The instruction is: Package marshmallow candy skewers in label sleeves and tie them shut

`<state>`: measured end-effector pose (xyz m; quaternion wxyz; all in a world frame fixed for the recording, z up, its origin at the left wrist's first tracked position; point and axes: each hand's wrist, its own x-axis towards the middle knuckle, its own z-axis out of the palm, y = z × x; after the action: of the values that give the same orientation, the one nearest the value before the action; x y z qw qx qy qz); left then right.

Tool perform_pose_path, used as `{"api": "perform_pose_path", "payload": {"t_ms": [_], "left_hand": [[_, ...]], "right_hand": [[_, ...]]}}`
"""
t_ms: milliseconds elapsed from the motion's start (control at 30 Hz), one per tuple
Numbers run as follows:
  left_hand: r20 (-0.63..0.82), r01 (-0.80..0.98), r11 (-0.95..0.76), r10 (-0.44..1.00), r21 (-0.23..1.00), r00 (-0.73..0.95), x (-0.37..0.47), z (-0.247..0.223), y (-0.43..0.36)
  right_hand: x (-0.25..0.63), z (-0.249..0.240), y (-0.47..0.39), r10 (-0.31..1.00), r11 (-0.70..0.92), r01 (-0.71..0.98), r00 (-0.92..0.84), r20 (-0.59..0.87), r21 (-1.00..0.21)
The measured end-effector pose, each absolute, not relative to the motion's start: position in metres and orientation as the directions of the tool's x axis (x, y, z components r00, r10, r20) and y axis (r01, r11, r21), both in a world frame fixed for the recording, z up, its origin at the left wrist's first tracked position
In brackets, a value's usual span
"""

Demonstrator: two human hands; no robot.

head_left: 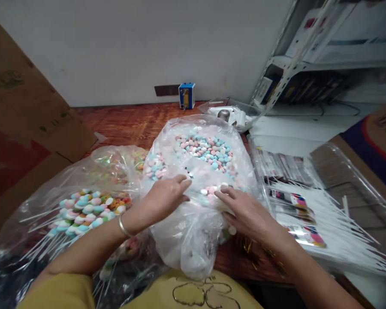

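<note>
A large clear plastic bag [167, 133] lies open in front of me, holding many pink, blue and white button-shaped candies [209, 150]. My left hand [169, 195] is over the bag's near left part, thumb and fingers apart. On the near right, my right hand [244, 210] has its fingers stretched out over the plastic, close to a few pink and white candies. Neither hand visibly grips anything. The bag's crumpled near end [193, 240] hangs toward my body. Left of it, skewered colourful candies [86, 210] on white sticks lie in another clear bag [112, 159].
A transparent tray [266, 206] with white sticks [334, 227] and small packets [287, 197] stands at right. Cardboard boxes flank both sides, left [25, 107] and right [373, 141]. A small blue box [187, 95] stands by the wall, and a metal shelf [286, 64] rises at back right.
</note>
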<state>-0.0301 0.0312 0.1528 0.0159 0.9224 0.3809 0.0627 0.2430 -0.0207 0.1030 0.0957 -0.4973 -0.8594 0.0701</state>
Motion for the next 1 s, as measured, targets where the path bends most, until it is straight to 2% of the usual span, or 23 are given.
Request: {"api": "perform_pose_path", "payload": {"t_ms": [100,167,200,300,367,467,533,600,733,867,1000], "left_hand": [[0.276,0.477,-0.879,0.465,0.028,0.841,-0.001,0.155,0.038],[0.284,0.346,-0.938,0.329,-0.013,0.901,0.017,0.142,0.06],[0.233,0.347,-0.937,0.33,-0.032,0.915,0.024,0.133,0.074],[-0.059,0.601,-0.799,0.601,-0.022,0.797,0.031,0.104,0.113],[-0.144,0.68,-0.733,0.675,-0.018,0.724,0.031,0.097,0.128],[-0.147,0.719,-0.695,0.711,0.003,0.688,0.039,0.108,0.144],[-0.116,0.766,-0.643,0.761,0.002,0.639,0.049,0.122,0.16],[-0.097,0.825,-0.565,0.822,-0.019,0.561,0.055,0.133,0.182],[-0.13,0.886,-0.462,0.881,-0.023,0.456,0.047,0.128,0.228],[-0.126,0.851,-0.522,0.842,0.058,0.525,0.037,0.106,0.269],[-0.124,0.807,-0.563,0.801,0.179,0.586,0.047,0.093,0.299]], "right_hand": [[0.231,0.113,-0.011,0.882,0.47,0.827,-0.455,0.124,-0.309],[0.219,0.112,-0.008,0.905,0.413,0.87,-0.426,0.011,-0.268],[0.214,0.108,-0.01,0.9,0.402,0.889,-0.428,-0.084,-0.217],[0.21,0.098,-0.022,0.884,0.378,0.921,-0.39,-0.259,-0.096],[0.213,0.102,-0.028,0.891,0.34,0.934,-0.356,-0.281,-0.105],[0.21,0.127,-0.006,0.928,0.33,0.917,-0.359,-0.1,-0.225],[0.203,0.142,0.034,0.964,0.264,0.923,-0.264,0.04,-0.279],[0.197,0.145,0.084,0.99,0.138,0.943,-0.132,0.039,-0.302],[0.204,0.112,0.174,0.999,0.023,0.944,-0.03,-0.017,-0.329],[0.227,0.064,0.23,1.0,0.019,0.9,-0.013,0.017,-0.435],[0.231,0.032,0.262,0.992,0.051,0.812,0.025,0.121,-0.582]]}}
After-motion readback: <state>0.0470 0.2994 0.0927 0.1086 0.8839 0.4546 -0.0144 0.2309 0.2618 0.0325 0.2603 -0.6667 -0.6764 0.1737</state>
